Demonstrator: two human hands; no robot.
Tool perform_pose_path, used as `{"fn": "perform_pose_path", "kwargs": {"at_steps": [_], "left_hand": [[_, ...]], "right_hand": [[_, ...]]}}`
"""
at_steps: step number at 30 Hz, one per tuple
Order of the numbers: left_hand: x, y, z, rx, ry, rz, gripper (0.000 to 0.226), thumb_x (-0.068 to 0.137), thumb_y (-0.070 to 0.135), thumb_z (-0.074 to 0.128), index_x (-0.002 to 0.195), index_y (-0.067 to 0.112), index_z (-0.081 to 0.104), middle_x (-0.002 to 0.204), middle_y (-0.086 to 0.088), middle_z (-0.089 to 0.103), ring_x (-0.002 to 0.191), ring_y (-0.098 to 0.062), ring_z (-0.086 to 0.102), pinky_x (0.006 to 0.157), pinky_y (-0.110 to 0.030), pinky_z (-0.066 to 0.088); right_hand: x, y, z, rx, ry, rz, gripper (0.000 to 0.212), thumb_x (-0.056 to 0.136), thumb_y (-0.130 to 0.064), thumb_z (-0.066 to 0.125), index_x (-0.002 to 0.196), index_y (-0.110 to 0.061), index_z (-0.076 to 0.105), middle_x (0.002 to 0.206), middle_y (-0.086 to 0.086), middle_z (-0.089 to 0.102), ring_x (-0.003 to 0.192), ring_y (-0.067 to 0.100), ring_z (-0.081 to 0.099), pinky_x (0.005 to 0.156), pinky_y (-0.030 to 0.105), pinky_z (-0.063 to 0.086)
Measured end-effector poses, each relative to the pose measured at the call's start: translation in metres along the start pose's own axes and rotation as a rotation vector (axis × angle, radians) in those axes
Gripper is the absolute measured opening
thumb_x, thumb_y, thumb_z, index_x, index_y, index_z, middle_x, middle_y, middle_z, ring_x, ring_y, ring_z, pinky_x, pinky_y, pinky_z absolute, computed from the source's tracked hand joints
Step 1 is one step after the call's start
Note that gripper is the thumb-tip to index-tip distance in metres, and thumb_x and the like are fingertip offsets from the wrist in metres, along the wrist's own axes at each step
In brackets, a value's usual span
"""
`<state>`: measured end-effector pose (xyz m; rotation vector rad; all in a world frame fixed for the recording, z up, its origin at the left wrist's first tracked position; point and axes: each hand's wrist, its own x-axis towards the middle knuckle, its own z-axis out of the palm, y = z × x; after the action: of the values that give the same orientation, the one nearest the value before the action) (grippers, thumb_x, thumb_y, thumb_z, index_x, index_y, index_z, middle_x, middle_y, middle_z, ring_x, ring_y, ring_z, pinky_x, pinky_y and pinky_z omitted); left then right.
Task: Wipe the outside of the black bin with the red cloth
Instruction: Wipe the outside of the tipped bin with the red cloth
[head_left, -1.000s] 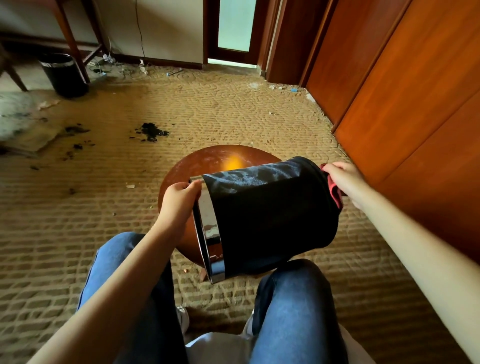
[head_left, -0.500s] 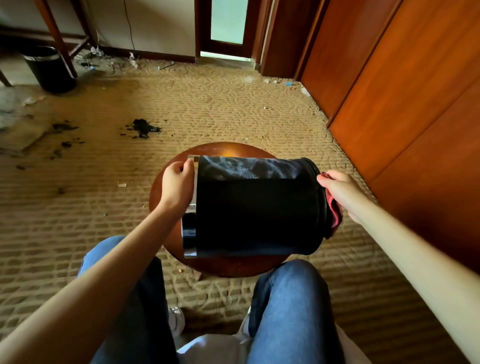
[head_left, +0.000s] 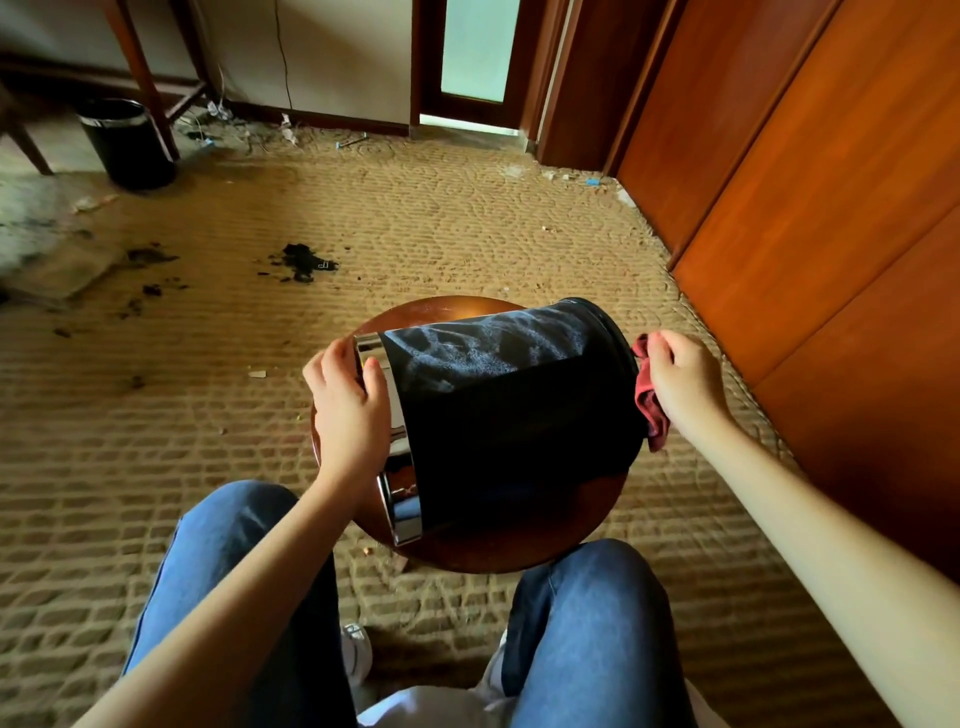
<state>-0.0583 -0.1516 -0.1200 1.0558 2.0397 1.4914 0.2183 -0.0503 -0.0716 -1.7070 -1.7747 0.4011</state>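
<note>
Left hand (head_left: 348, 415) first: it is clamped over the chrome rim (head_left: 402, 499) of the black bin (head_left: 519, 415), thumb on the outer wall, fingers curled round the mouth edge. Across at three o'clock, the right hand (head_left: 680, 384) has the red cloth (head_left: 649, 410) bunched in a closed grip, fingertips pinching the top of the wad. The cloth hangs right at the bin's base end. It may be pressed against the base, though the dark edge there makes contact hard to judge.

The bin lies on its side on the round wooden stool (head_left: 498, 551), mouth to nine o'clock, base to about two o'clock. A pale, dusty smear covers its upper wall, and the lower wall is in deep shadow. The chrome band mirrors the room.

At six o'clock, two knees in blue jeans (head_left: 587, 623) flank the stool. All around is a patterned tan carpet (head_left: 467, 234). A clump of black debris (head_left: 304, 260) sits at eleven o'clock, carrying a small white mark too tiny to read. Far off at ten o'clock a second black bin (head_left: 127, 143) stands upright beside a wooden leg. Reddish wooden panels (head_left: 831, 208) run along the two-to-three o'clock side.
</note>
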Motion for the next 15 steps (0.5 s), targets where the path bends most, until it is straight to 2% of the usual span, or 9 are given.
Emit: {"fn": "perform_pose_path", "kwargs": {"at_steps": [2, 4, 7, 9, 11, 13, 15], "left_hand": [[0.005, 0.002, 0.000, 0.093, -0.035, 0.059, 0.046, 0.101, 0.020, 0.035, 0.145, 0.009, 0.033, 0.151, -0.007, 0.029, 0.132, -0.021, 0.036, 0.108, -0.032, 0.025], [0.009, 0.002, 0.000, 0.126, -0.070, 0.088, 0.045, 0.101, 0.017, 0.033, 0.145, 0.007, 0.034, 0.153, -0.007, 0.029, 0.137, -0.022, 0.033, 0.110, -0.031, 0.023], [0.010, 0.005, 0.002, 0.126, -0.088, 0.080, 0.044, 0.101, 0.017, 0.033, 0.144, 0.005, 0.036, 0.153, -0.007, 0.029, 0.136, -0.020, 0.034, 0.101, -0.020, 0.022], [0.007, 0.006, 0.003, 0.135, -0.075, 0.091, 0.043, 0.102, 0.020, 0.032, 0.142, 0.006, 0.038, 0.152, -0.005, 0.031, 0.134, -0.020, 0.037, 0.099, -0.021, 0.025], [0.005, 0.006, 0.003, 0.145, -0.054, 0.106, 0.042, 0.102, 0.022, 0.032, 0.141, 0.008, 0.041, 0.150, -0.002, 0.033, 0.131, -0.020, 0.041, 0.103, -0.027, 0.030], [0.002, 0.006, 0.004, 0.145, -0.042, 0.106, 0.042, 0.102, 0.024, 0.032, 0.140, 0.011, 0.042, 0.149, 0.001, 0.034, 0.129, -0.019, 0.043, 0.102, -0.029, 0.032], [-0.003, 0.006, 0.003, 0.151, -0.038, 0.110, 0.042, 0.103, 0.026, 0.032, 0.141, 0.012, 0.042, 0.150, 0.004, 0.034, 0.128, -0.016, 0.044, 0.098, -0.025, 0.030]], "right_hand": [[-0.003, 0.005, -0.004, -0.001, 0.079, -0.137, 0.022, 0.095, -0.011, 0.048, 0.078, -0.015, 0.061, 0.085, 0.005, 0.061, 0.083, 0.021, 0.055, 0.069, 0.029, 0.040], [-0.009, 0.005, -0.007, -0.012, 0.075, -0.217, 0.014, 0.091, -0.008, 0.054, 0.097, -0.012, 0.066, 0.099, 0.004, 0.062, 0.093, 0.017, 0.055, 0.082, 0.027, 0.043], [-0.021, 0.001, -0.003, -0.074, 0.028, -0.287, 0.022, 0.090, -0.008, 0.059, 0.111, -0.014, 0.061, 0.106, 0.000, 0.060, 0.098, 0.015, 0.052, 0.083, 0.021, 0.036], [-0.026, 0.001, 0.005, -0.163, 0.049, -0.379, 0.021, 0.087, -0.002, 0.061, 0.106, -0.010, 0.064, 0.104, 0.004, 0.062, 0.098, 0.023, 0.053, 0.084, 0.028, 0.040], [-0.021, -0.002, 0.014, -0.227, 0.082, -0.460, 0.016, 0.082, 0.004, 0.063, 0.095, -0.005, 0.067, 0.094, 0.011, 0.063, 0.090, 0.033, 0.054, 0.079, 0.043, 0.046], [-0.004, -0.007, 0.021, -0.281, 0.086, -0.512, 0.014, 0.079, 0.007, 0.063, 0.088, -0.001, 0.067, 0.086, 0.015, 0.062, 0.082, 0.039, 0.055, 0.073, 0.046, 0.048], [0.018, -0.018, 0.026, -0.337, 0.071, -0.497, 0.015, 0.081, 0.008, 0.059, 0.091, 0.000, 0.067, 0.088, 0.017, 0.061, 0.084, 0.040, 0.053, 0.074, 0.044, 0.045]]}}
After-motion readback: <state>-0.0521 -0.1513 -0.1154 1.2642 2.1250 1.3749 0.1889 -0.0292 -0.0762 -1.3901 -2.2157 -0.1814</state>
